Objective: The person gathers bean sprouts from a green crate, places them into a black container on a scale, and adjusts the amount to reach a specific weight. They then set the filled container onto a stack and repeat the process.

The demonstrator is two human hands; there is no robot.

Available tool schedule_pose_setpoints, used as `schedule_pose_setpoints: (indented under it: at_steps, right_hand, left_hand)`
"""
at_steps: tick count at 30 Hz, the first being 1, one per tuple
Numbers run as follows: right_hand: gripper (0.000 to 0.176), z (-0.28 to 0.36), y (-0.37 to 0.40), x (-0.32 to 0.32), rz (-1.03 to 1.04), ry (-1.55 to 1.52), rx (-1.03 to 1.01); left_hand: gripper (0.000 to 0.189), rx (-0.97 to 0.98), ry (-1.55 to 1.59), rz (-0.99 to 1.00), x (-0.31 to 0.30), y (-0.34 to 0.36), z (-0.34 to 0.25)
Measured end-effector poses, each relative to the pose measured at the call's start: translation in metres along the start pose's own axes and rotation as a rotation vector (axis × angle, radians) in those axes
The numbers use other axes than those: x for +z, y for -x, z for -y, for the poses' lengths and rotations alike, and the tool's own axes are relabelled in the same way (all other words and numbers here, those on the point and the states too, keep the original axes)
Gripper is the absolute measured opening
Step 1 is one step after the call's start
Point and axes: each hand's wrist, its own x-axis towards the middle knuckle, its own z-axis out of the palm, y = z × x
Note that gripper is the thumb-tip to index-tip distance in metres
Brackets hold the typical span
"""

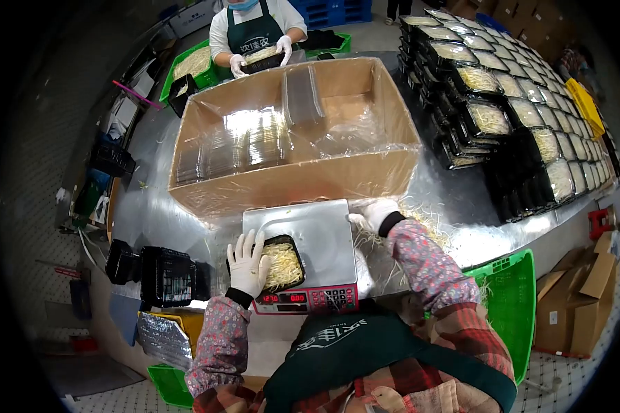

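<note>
Here the left hand (248, 265), gloved in white, lies with fingers spread wide against the left rim of a black tray (286, 267) filled with bean sprouts, which sits on the scale (320, 237) on the steel desk (151, 213). The right hand (372, 213) curls at the scale's far right corner beside loose sprouts (424, 230); I cannot tell whether it grips any. A cardboard box (289, 180) stands just behind.

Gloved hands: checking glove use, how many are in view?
4. The left hand touches the sprout tray on the scale; the right hand is at the scale's far right corner. A co-worker's two hands hold another tray beyond the cardboard box. Others may be out of frame.
</note>
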Motion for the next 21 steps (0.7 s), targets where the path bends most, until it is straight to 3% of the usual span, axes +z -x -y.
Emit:
schedule_pose_setpoints:
  at_steps: [1,2,5,8,10,12,15,18,20,21]
  right_hand:
    - [0.051,0.001,0.016,-0.027,-0.157,-0.044,-0.057]
    - [0.041,0.002,0.017,-0.055,-0.183,-0.096,-0.058]
    - [0.035,0.011,-0.014,-0.112,-0.498,-0.355,0.053]
    - [0.046,-0.020,-0.087,-0.120,-0.769,-0.173,0.075]
    - [0.055,-0.028,-0.115,-0.127,-0.404,0.096,0.258]
    - [0.048,-0.023,-0.112,-0.144,-0.159,0.092,0.146]
    - [0.032,-0.051,-0.150,-0.117,-0.299,0.186,0.224]
    - [0.029,-0.041,-0.120,-0.149,-0.408,0.226,0.195]
    - [0.032,-0.031,-0.094,-0.183,-0.570,0.186,0.131]
    - [0.030,-0.021,-0.075,-0.196,-0.768,0.150,0.084]
  left_hand:
    - [0.058,0.016,0.003,-0.004,0.002,-0.006,-0.003]
    - [0.058,0.025,0.005,-0.010,0.004,-0.014,-0.008]
    - [0.059,0.022,0.038,-0.023,0.008,-0.041,-0.033]
    - [0.062,0.022,0.110,-0.068,0.008,-0.065,-0.057]
    - [0.064,0.035,0.194,-0.118,-0.010,-0.072,-0.070]
    - [0.062,0.031,0.240,-0.214,-0.029,-0.074,-0.072]
    - [0.048,-0.007,0.582,-0.469,-0.050,-0.060,-0.055]
    - [0.043,-0.162,0.764,-0.600,-0.062,-0.033,-0.023]
    - [0.045,-0.349,1.020,-0.644,-0.082,-0.016,-0.016]
    - [0.048,-0.361,1.088,-0.693,-0.084,-0.010,-0.008]
